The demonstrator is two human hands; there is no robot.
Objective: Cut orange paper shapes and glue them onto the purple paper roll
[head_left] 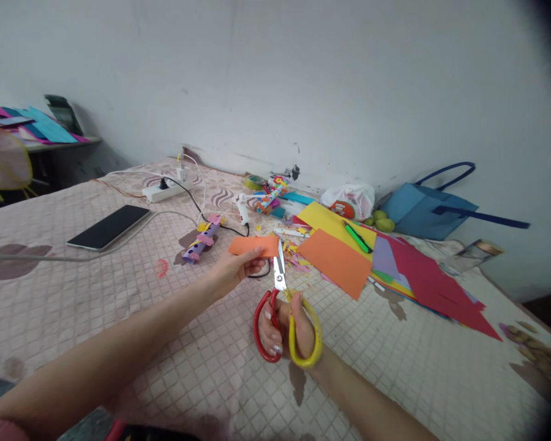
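My left hand (239,269) pinches a strip of orange paper (257,245) above the quilted bed cover. In my right hand (287,327) is a pair of scissors (279,278) with one red and one yellow handle loop. The blades point away from me and meet the right end of the strip; whether they are cutting into it I cannot tell. Small paper scraps (298,260) lie just beyond the blades. To the left of the strip rests a purple paper tube (202,240) with pink and yellow trimmings.
A glue gun (242,209) stands behind the strip. Orange, yellow and red paper sheets (337,260) spread to the right, with a green cutter (357,237) on top. At the left are a tablet (109,226) and a power strip (165,191) with cables. A blue bag (429,208) leans by the wall.
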